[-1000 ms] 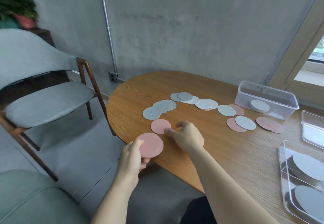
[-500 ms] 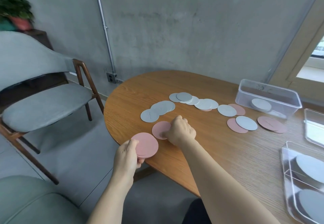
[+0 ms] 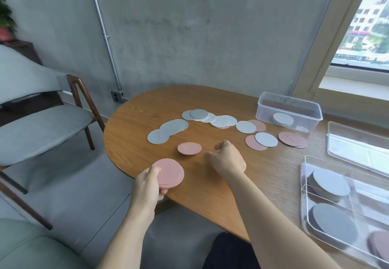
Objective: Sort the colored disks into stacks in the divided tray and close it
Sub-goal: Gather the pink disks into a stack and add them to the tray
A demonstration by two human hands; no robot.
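Observation:
My left hand (image 3: 147, 181) grips a small stack of pink disks (image 3: 170, 173) at the table's near left edge. A single pink disk (image 3: 189, 148) lies flat on the wood just beyond it. My right hand (image 3: 226, 159) hovers to the right of that disk, fingers curled, holding nothing. Grey disks (image 3: 168, 130) and more pink disks (image 3: 292, 139) lie scattered in an arc further back. The clear divided tray (image 3: 305, 195) at the right edge holds grey stacks and a pink stack.
A clear tub (image 3: 289, 110) with one grey disk stands at the back right, a clear lid (image 3: 357, 142) beside it. A grey chair (image 3: 42, 125) stands left of the wooden table (image 3: 210, 184). A concrete wall is behind, a window at the right.
My right hand has come off the single pink disk and moved right; the disk stays on the table. The left hand keeps its pink stack.

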